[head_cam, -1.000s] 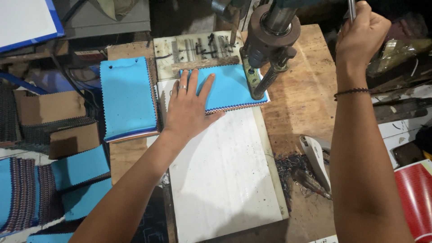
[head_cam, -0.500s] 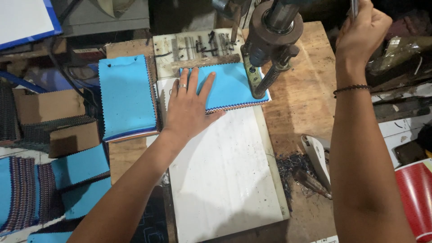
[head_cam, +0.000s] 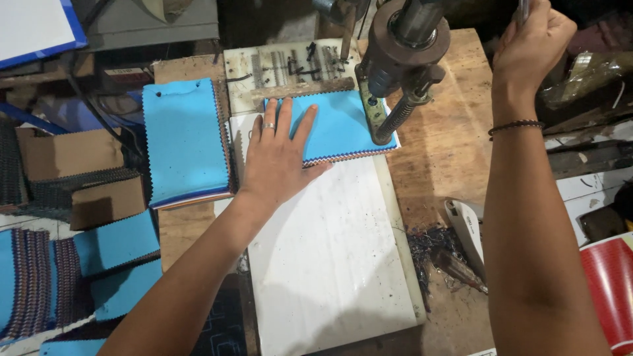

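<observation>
1. the blue swatch stack (head_cam: 336,125) lies on the white board (head_cam: 330,264), its far edge against a wooden stop, under the drill press (head_cam: 402,46) at mid-far.
2. the left hand (head_cam: 280,155) lies flat on the stack's left part, fingers spread, pressing it down rather than gripping it; a ring shows on one finger.
3. the right hand (head_cam: 531,43) is raised at far right, closed round the press handle (head_cam: 524,10); a dark cord bracelet circles the wrist.
4. since a second ago little has changed: the left hand stays planted, the right hand has shifted slightly on the handle, and the press head looks about level. the stack is pinned and held steady beneath the bit.
5. left of the board lies a second blue stack (head_cam: 188,142); further left are brown card pieces (head_cam: 72,171) and more blue and striped swatches (head_cam: 79,270).
6. the surface is a worn wooden bench (head_cam: 442,151), with dark fibre scraps (head_cam: 428,247) right of the board. the room around is dim and cluttered.
</observation>
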